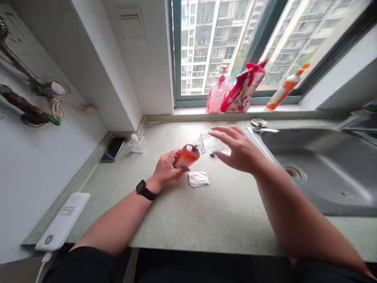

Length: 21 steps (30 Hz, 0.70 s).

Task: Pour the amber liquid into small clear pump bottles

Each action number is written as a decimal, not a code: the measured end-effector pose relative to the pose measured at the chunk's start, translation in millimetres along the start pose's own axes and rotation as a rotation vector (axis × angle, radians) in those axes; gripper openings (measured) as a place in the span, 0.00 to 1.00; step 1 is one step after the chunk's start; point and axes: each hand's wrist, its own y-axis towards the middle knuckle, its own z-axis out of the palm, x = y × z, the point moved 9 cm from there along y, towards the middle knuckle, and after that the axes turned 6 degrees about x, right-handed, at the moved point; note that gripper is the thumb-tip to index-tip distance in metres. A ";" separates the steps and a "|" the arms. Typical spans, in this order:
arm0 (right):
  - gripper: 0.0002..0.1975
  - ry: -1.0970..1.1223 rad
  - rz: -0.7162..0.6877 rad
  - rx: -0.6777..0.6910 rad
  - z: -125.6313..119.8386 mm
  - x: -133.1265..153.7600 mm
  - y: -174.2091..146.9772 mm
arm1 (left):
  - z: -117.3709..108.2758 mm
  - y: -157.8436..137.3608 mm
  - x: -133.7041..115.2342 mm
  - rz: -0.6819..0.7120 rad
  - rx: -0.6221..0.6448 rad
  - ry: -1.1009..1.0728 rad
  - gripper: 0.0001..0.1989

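My left hand (pixel 169 167), with a black watch on its wrist, is wrapped round an orange-red bottle (pixel 184 158) with a pale label. The bottle tilts to the right, its small dark top toward a clear plastic bottle (pixel 207 142). My right hand (pixel 235 147) has its thumb and fingers on either side of the clear bottle, whose narrow end meets or nearly meets the orange bottle's top. Below them a folded white tissue (pixel 198 179) lies on the counter. A small black piece (pixel 212 155) sits under my right thumb, partly hidden.
To the right is a steel sink (pixel 318 169) with a faucet (pixel 265 129). A pink pump bottle (pixel 218 94), a red bag (pixel 244 88) and an orange-white bottle (pixel 284 90) stand on the sill. Leftward lie crumpled clear plastic (pixel 137 143), a phone (pixel 114 149) and a white power strip (pixel 63 222).
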 end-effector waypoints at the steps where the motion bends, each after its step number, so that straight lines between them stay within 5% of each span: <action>1: 0.31 0.002 0.004 0.002 0.1 -0.3 -0.3 | 0.0 0.0 0.2 0.002 -0.001 0.003 0.41; 21: 0.33 0.010 0.016 0.017 -0.8 0.7 -0.6 | -1.5 -0.2 -2.5 0.003 -0.008 0.016 0.40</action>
